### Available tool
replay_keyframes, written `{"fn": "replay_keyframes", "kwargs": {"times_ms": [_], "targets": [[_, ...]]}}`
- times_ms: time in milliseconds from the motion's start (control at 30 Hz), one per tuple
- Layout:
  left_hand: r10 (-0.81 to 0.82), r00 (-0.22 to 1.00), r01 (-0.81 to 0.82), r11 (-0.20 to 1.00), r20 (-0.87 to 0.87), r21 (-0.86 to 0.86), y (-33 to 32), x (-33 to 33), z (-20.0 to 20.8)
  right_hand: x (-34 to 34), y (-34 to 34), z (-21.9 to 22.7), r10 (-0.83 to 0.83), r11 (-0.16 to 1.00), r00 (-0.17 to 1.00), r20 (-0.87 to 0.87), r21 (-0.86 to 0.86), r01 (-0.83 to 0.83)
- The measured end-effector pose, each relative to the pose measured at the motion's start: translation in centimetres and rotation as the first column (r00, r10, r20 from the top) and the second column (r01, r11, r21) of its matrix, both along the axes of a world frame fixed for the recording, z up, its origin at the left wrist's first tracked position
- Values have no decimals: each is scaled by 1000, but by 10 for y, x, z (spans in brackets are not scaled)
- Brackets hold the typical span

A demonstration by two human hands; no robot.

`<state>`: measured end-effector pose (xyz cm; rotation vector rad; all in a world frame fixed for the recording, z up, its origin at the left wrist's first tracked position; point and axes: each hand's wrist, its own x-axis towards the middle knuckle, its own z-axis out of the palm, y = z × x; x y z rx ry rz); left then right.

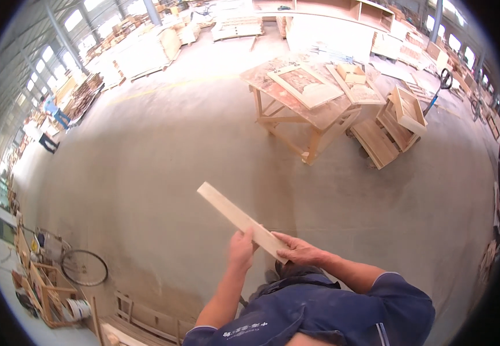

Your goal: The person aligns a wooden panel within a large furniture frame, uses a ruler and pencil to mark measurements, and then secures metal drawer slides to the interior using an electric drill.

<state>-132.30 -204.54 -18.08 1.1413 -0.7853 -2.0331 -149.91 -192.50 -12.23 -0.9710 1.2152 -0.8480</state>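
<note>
A long, pale wooden board (227,206) is held up in front of me, slanting from the upper left down toward my body. My left hand (242,249) grips its left edge around the middle, with the thumb lying along the wood. Closer to the near end, my right hand (299,250) clasps the board from the right side, fingers on its face. The undersides of both grips are hidden. The board's far end sticks out free over the grey floor.
A wooden worktable (313,118) with flat frames on it stands ahead to the right. Beside it are a stack of drawer boxes (408,109) and a pallet jack handle (434,95). A bicycle wheel (84,267) is at left. Two people (54,112) stand far left.
</note>
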Motion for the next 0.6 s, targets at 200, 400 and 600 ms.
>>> {"fn": "replay_keyframes", "kwargs": {"times_ms": [200, 400, 600], "targets": [[-369, 929, 369, 921, 27, -124, -224, -85, -21, -67, -212, -22, -289, 957, 906, 310, 95, 273], [-337, 928, 351, 934, 156, -65, -442, -131, 23, -141, -452, -22, -485, 873, 828, 280, 106, 476], [-160, 972, 168, 985, 173, -31, -650, -136, 40, -217, -675, 13, -577, 792, 723, 379, 45, 609]]}}
